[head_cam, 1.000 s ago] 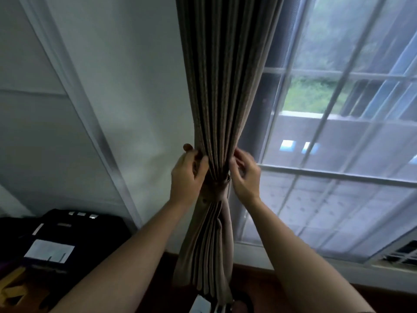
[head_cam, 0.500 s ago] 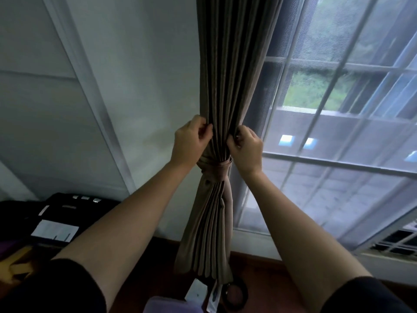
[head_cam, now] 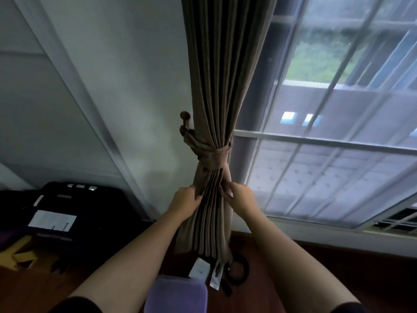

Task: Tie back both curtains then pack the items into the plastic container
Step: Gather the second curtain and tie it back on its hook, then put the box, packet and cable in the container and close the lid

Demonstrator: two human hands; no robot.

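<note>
A brown pleated curtain [head_cam: 223, 82] hangs beside the window, gathered by a brown tieback [head_cam: 211, 155] that loops to a round wall hook [head_cam: 185, 116]. Below the tieback, my left hand [head_cam: 185, 203] pinches the folds on the curtain's left side. My right hand [head_cam: 240, 198] grips the folds on its right side. A purple object [head_cam: 178, 294] sits low between my forearms; what it is I cannot tell. A white tag [head_cam: 199, 269], a small packet [head_cam: 215, 277] and a coiled black cable [head_cam: 238, 268] lie on the floor under the curtain.
The window [head_cam: 338, 143] with white bars fills the right side. A white wall with a slanted trim strip [head_cam: 90, 109] is on the left. A black case with a white label [head_cam: 53, 220] and a yellow item [head_cam: 19, 254] lie at lower left on the wooden floor.
Both hands slid down from above the tieback to the folds below it. The tieback and wall hook have come into plain view.
</note>
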